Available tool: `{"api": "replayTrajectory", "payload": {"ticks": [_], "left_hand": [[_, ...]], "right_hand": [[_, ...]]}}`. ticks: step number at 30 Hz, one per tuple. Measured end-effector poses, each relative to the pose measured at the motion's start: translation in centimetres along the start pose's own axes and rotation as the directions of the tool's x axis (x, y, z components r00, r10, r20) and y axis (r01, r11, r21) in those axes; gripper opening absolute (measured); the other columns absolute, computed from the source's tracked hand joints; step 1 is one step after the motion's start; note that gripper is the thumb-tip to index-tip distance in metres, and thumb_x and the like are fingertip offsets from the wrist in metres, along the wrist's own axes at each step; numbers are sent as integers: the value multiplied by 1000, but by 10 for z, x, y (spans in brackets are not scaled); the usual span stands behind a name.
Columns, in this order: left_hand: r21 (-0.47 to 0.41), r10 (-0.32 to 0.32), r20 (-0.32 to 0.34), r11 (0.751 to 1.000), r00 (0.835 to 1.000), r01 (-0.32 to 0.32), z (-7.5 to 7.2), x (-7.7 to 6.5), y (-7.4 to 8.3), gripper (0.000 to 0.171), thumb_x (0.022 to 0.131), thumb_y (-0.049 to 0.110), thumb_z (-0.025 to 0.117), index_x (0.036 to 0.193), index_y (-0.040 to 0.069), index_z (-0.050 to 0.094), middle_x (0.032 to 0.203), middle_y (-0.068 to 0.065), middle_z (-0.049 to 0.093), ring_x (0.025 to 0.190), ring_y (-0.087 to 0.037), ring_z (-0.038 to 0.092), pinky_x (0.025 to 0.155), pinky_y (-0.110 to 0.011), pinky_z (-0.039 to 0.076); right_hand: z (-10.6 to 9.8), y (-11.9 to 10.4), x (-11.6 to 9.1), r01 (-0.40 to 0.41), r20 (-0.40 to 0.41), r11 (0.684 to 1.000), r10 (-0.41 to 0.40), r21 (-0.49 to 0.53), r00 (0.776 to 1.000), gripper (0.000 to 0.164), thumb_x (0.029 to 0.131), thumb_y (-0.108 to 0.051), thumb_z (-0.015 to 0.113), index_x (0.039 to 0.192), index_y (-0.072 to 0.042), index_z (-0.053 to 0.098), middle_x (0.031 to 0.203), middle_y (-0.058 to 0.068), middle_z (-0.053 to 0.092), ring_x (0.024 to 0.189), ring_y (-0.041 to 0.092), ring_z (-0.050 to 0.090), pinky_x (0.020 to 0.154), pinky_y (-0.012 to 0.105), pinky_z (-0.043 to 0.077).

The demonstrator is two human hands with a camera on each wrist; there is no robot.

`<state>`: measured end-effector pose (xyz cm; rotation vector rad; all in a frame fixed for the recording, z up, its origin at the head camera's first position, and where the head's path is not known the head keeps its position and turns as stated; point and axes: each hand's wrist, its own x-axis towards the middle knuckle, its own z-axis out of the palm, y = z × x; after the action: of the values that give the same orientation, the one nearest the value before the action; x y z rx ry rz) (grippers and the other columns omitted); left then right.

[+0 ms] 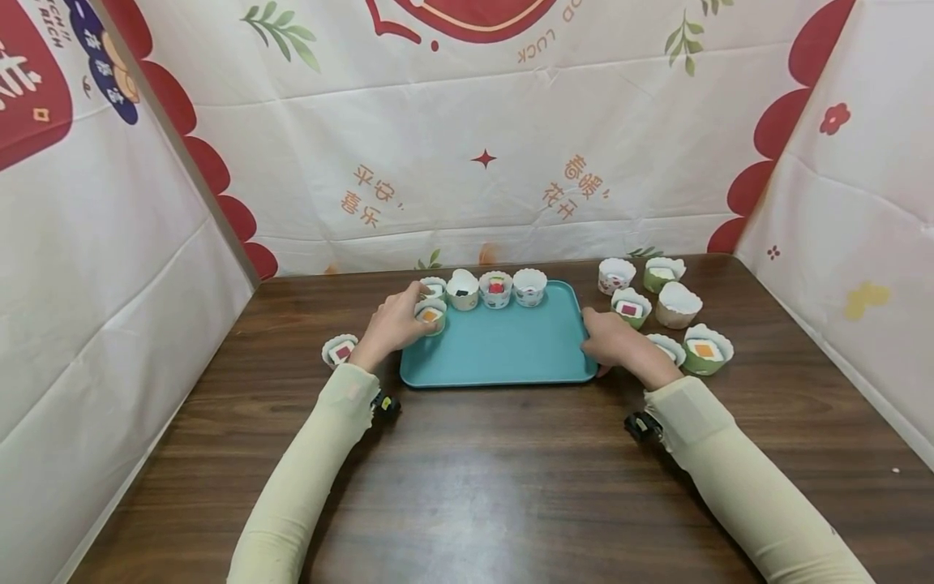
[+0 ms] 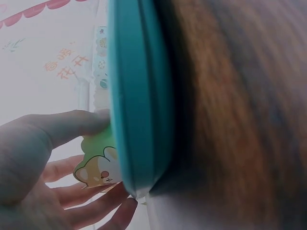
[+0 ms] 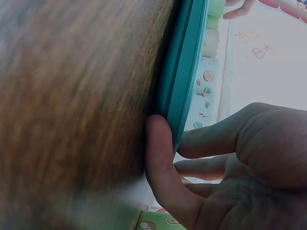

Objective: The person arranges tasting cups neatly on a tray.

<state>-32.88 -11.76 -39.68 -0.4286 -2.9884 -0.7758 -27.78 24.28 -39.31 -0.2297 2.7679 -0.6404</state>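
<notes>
A teal tray (image 1: 503, 349) lies on the wooden table, with several paper baking cups along its back edge. At the tray's left end, my left hand (image 1: 394, 323) holds a green paper cup (image 1: 430, 317) with an orange-and-white square piece in it. The left wrist view shows the thumb on one side of this cup (image 2: 98, 160), which has a cartoon animal print. My right hand (image 1: 614, 337) grips the tray's right rim; in the right wrist view one finger lies against the outer underside of the tray (image 3: 184, 72), other fingers at its upper side.
Several more paper cups stand right of the tray, including a green one (image 1: 706, 350) with an orange-topped piece and a plain one (image 1: 679, 307). Left of my left hand is another cup (image 1: 339, 350). A white printed cloth (image 1: 467, 162) hangs behind the table (image 1: 467, 487).
</notes>
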Motion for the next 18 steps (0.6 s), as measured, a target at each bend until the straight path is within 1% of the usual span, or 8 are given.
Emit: {"api": "replayTrajectory", "payload": {"ticks": [3, 9, 15, 18], "left_hand": [[-6, 3, 7, 1000, 1000, -3, 0, 1, -1, 60, 92, 35, 77, 142, 17, 50, 128, -14, 65, 106, -31, 61, 89, -53, 54], [-8, 9, 21, 1000, 1000, -9, -1, 1, -1, 62, 92, 33, 77, 144, 16, 49, 133, -15, 63, 114, -33, 60, 94, -55, 54], [3, 28, 37, 1000, 999, -28, -1, 0, 0, 64, 92, 29, 78, 146, 14, 48, 133, -15, 60, 112, -32, 57, 94, -53, 53], [0, 26, 37, 1000, 999, -26, -2, -1, 0, 64, 92, 28, 78, 147, 15, 48, 134, -15, 59, 113, -32, 57, 95, -53, 53]], "right_hand": [[0, 0, 1, -5, 2, 1000, 5, -2, 1000, 64, 98, -1, 44, 153, 18, 19, 139, 49, 43, 65, 25, 69, 49, 33, 61], [-1, -1, 0, -10, 7, 1000, 10, 9, 1000, 66, 98, -1, 44, 155, 19, 16, 142, 49, 40, 71, 27, 70, 51, 33, 61], [-1, -2, 0, -19, 7, 1000, 19, 3, 1000, 66, 98, -1, 43, 155, 18, 16, 142, 49, 40, 67, 26, 69, 50, 33, 61], [-1, -2, 0, -12, 7, 1000, 12, 4, 1000, 66, 97, -1, 44, 154, 19, 16, 141, 49, 40, 70, 26, 69, 51, 32, 61]]}}
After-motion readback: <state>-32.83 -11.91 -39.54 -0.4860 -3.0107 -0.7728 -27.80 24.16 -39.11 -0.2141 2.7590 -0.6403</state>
